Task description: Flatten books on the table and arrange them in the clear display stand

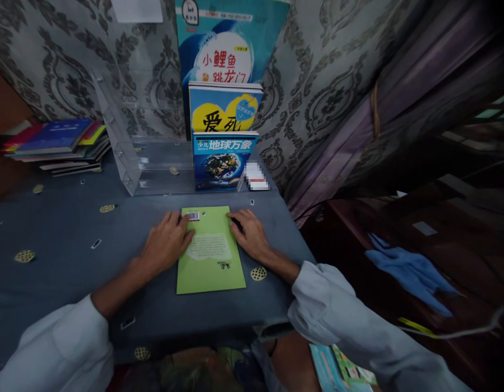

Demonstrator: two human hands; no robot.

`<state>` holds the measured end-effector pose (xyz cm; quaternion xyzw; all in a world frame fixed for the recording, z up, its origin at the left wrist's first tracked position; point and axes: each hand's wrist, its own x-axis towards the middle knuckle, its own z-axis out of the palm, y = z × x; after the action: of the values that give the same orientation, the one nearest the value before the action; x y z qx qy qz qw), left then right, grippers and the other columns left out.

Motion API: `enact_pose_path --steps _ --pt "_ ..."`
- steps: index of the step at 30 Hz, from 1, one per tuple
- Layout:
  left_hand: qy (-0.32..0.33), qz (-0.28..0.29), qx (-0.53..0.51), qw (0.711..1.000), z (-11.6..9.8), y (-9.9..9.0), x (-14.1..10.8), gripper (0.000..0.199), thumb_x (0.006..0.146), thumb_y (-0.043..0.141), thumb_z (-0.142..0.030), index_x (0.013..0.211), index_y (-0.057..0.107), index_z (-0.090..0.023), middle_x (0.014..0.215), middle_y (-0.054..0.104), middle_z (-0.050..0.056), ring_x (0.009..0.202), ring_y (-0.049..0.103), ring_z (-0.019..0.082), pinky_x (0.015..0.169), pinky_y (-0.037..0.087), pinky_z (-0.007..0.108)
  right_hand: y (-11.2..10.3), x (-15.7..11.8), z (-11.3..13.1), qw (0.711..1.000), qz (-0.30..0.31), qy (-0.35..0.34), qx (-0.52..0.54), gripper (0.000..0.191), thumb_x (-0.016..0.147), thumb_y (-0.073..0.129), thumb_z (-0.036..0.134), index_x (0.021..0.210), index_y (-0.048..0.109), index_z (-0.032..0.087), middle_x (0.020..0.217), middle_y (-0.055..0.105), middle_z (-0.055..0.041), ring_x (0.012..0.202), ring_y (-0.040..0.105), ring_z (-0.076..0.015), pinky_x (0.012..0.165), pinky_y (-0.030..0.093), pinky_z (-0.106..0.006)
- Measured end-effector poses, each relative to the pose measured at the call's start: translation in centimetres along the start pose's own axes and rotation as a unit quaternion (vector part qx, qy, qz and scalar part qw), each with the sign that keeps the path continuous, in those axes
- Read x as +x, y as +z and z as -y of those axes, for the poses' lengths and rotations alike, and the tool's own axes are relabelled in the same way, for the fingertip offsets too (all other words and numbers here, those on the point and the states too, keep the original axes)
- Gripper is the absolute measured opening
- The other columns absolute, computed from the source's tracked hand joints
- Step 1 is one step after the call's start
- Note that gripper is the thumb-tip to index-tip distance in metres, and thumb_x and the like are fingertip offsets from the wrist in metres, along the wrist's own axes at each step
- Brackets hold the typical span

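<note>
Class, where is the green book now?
In the head view, the green book lies on the table, just left of centre, in front of the clear rack, with the left hand at its left edge and right hand at its right.

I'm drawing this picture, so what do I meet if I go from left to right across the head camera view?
Stack of books → left hand → green book → right hand → blue cloth.
</note>
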<state>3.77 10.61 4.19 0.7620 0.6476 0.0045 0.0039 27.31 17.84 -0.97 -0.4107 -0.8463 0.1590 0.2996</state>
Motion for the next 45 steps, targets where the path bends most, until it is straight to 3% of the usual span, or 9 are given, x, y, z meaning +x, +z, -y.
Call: enact_pose_path --steps 4,7,21,35,45 --pt "0.035 -0.051 -0.015 0.998 0.8 1.3 0.4 0.042 0.102 0.043 -0.03 0.134 0.059 -0.009 0.145 0.056 0.021 0.134 0.052 0.034 0.106 0.048 0.049 0.1 -0.1 0.0 1.0 0.009 -0.007 -0.002 0.034 0.094 0.049 0.019 0.12 0.07 0.015 0.118 0.071 -0.015 0.112 0.061 -0.03 0.102 0.049 -0.049" --pt "0.045 -0.061 -0.02 0.997 1.2 2.2 0.7 0.045 0.101 0.042 -0.03 0.136 0.057 -0.007 0.148 0.055 0.021 0.138 0.05 0.033 0.111 0.044 0.048 0.4 -0.1 -0.3 1.0 0.006 -0.006 -0.001 0.036 0.094 0.05 0.019 0.123 0.069 0.015 0.124 0.07 -0.0158 0.118 0.06 -0.0302 0.106 0.047 -0.05" --pt "0.118 -0.068 -0.059 0.989 -0.4 3.0 2.6 0.046 0.102 0.04 -0.028 0.14 0.054 -0.007 0.149 0.054 0.021 0.141 0.049 0.031 0.118 0.038 0.052 0.4 -0.2 -0.5 0.999 -0.005 0.005 0.044 0.038 0.092 0.049 0.017 0.124 0.07 0.019 0.127 0.071 -0.0131 0.123 0.061 -0.0284 0.108 0.048 -0.052" --pt "0.204 -0.073 -0.097 0.971 -4.1 3.4 6.2 0.046 0.103 0.037 -0.028 0.142 0.053 -0.008 0.15 0.053 0.019 0.143 0.047 0.028 0.117 0.038 0.049 0.5 -0.3 -1.4 0.992 0.01 0.038 0.121 0.068 0.089 0.048 0.014 0.155 0.035 0.024 0.138 0.067 -0.0101 0.136 0.056 -0.025 0.113 0.043 -0.053" --pt "0.22 -0.089 -0.113 0.965 -3.5 4.1 6.6 0.048 0.104 0.037 -0.031 0.144 0.052 -0.01 0.152 0.052 0.017 0.143 0.047 0.027 0.117 0.038 0.048 0.8 -0.3 -1.6 0.99 -0.013 0.046 0.136 0.066 0.09 0.047 0.015 0.155 0.034 0.021 0.139 0.065 -0.0124 0.133 0.058 -0.0248 0.111 0.047 -0.051"
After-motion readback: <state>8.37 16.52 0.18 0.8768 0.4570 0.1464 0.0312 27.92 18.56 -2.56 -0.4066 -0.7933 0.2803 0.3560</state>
